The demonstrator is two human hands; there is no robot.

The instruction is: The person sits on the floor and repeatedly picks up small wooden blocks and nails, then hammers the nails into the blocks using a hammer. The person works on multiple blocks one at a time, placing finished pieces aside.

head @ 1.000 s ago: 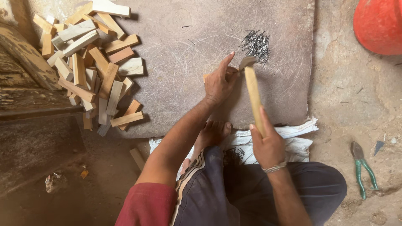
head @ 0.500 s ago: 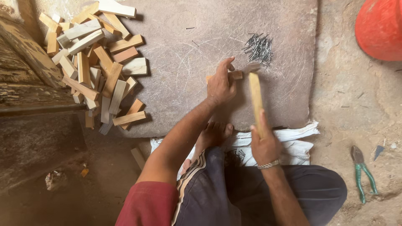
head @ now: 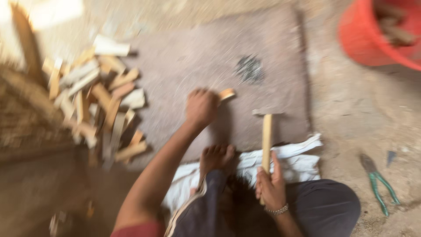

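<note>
Head view, blurred: a hammer (head: 266, 136) is being gripped low on its stiff wooden handle by the right hand (head: 271, 186), its heavy head resting on the slab (head: 193, 57). Left of the hammer, a light wood piece (head: 226, 94) is being pinned by the closed left hand (head: 201, 106). Beyond, nails (head: 249, 69) are lying on hard, gritty stone.

hammer (head: 266, 131) pulled back, off wood piece (head: 226, 94)
</note>
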